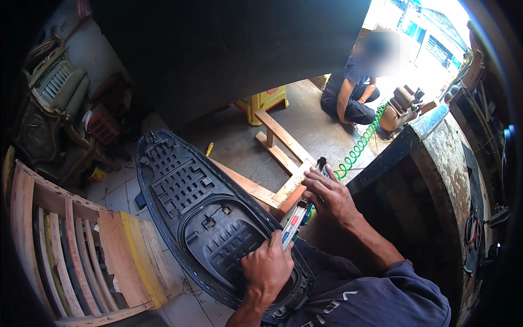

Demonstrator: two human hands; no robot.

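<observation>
A silver and black air staple gun (295, 219) lies slantwise between my hands, over the near right edge of a black plastic motorcycle seat base (188, 188). My left hand (267, 264) is closed around the lower end of its long magazine, above the seat base. Up at the other end, my right hand (331, 197) has its fingers bent round the gun's body; a black tip pokes out beyond them. The seat base lies underside up, with ribs, slots and a row of staples along its rim. My palms hide part of the gun.
A green coiled hose (357, 150) runs from near the gun toward an air compressor (400, 109). A wooden frame (283, 141) stands beyond the seat base. Left is a slatted wooden piece (81, 245). Another person (351, 92) squats behind; a yellow-handled tool (210, 148) lies near the seat.
</observation>
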